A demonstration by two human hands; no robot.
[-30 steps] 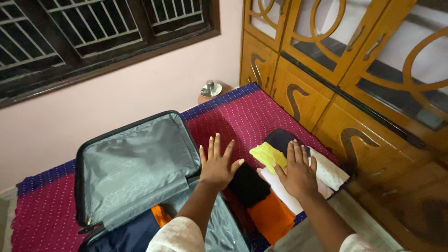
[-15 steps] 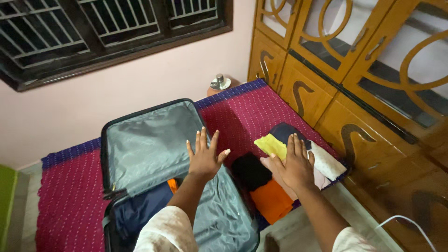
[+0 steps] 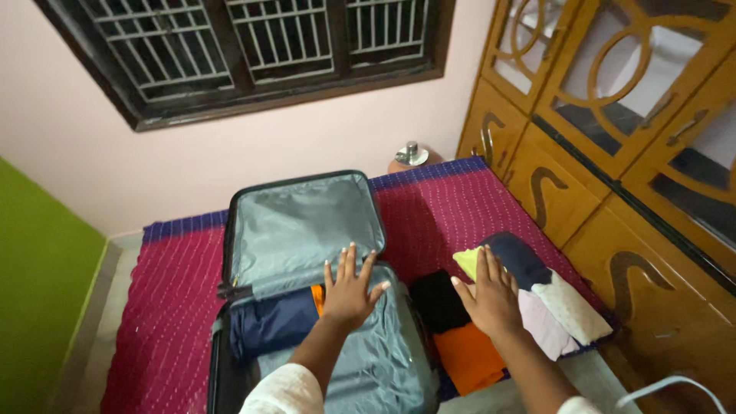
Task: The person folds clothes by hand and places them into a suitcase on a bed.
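A pink-walled room with a barred window (image 3: 253, 46) above and a carved wooden cupboard (image 3: 613, 153) along the right side; on the floor lies a maroon dotted mat (image 3: 452, 207) with a blue border. Beyond the mat's far edge, against the wall, stands a small metal pot (image 3: 412, 152) on a round base.

The left hand (image 3: 350, 291) lies flat, fingers spread, palm down, gripping nothing. It rests on the grey flap (image 3: 376, 360) that covers the near half of an open suitcase (image 3: 307, 230). Just past its fingertips rises the case's grey-lined lid (image 3: 303, 226). Left of the hand a navy cloth (image 3: 268, 322) lies in the case, and a bit of orange (image 3: 317, 297) shows right at the edge of the palm.

The right hand (image 3: 489, 299) is also open and flat, fingers slightly apart, holding nothing. It presses on a stack of folded clothes (image 3: 498, 307) just right of the suitcase. Under and past its fingertips shows a yellow piece (image 3: 466, 261); beyond that a dark blue roll (image 3: 515, 257). To the hand's left sits a black piece (image 3: 438, 300), nearer the wrist an orange piece (image 3: 469, 356), and to its right pale pink (image 3: 543, 328) and cream dotted (image 3: 571, 308) folds. A white cable (image 3: 667, 387) curves at the lower right corner.
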